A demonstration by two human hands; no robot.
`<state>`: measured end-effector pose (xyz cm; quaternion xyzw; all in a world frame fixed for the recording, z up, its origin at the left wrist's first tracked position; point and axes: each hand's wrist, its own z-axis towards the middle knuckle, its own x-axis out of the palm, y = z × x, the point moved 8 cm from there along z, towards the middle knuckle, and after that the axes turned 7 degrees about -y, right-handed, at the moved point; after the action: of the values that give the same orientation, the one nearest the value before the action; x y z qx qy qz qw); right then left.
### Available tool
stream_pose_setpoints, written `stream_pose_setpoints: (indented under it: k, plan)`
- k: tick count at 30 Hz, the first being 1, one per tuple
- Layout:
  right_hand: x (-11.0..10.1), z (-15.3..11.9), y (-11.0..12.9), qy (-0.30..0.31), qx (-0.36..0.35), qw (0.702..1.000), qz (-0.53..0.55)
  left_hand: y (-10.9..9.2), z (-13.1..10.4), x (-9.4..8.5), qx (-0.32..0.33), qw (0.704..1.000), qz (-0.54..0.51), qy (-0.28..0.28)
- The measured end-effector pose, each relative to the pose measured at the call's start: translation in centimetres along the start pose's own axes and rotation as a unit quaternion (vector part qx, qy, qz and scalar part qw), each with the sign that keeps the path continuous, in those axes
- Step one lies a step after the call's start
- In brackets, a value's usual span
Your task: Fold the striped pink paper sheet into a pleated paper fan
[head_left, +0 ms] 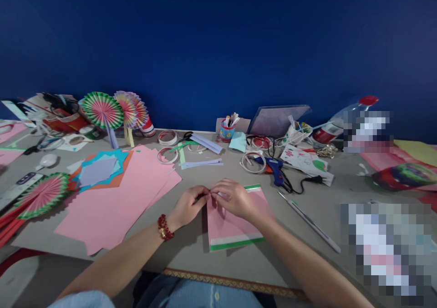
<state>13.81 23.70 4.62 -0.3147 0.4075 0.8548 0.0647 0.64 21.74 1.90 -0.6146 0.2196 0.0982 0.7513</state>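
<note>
A pink sheet with green and white strips along its near and far edges lies in front of me. At its left edge, my left hand pinches the paper with thumb and forefinger; a red beaded bracelet circles that wrist. Touching the same edge from above, my right hand has its fingertips pressed together close to the left ones and covers part of the sheet. To the left is a stack of large pink paper, with blue and orange sheets on its upper part.
Pleated paper fans stand at the back left. Tape rolls, lilac strips and a pen cup lie beyond my hands. A blue glue gun and a craft knife are at right, with a bottle behind.
</note>
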Motion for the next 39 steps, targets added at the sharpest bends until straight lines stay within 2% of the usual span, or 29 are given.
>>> stream_pose_setpoints:
  k: [11,32,39]
  plan:
    - [0.2,-0.1,0.3,-0.008,-0.024,1.000,-0.016,0.4,0.0,0.2,-0.004,1.000,0.007,0.004]
    - [0.2,-0.2,1.2,0.000,-0.051,0.995,-0.087,0.0,0.0,0.1,0.004,1.000,0.030,0.003]
    - [0.4,-0.2,0.9,0.001,-0.012,0.998,-0.069,0.2,-0.1,0.1,0.003,1.000,0.028,-0.001]
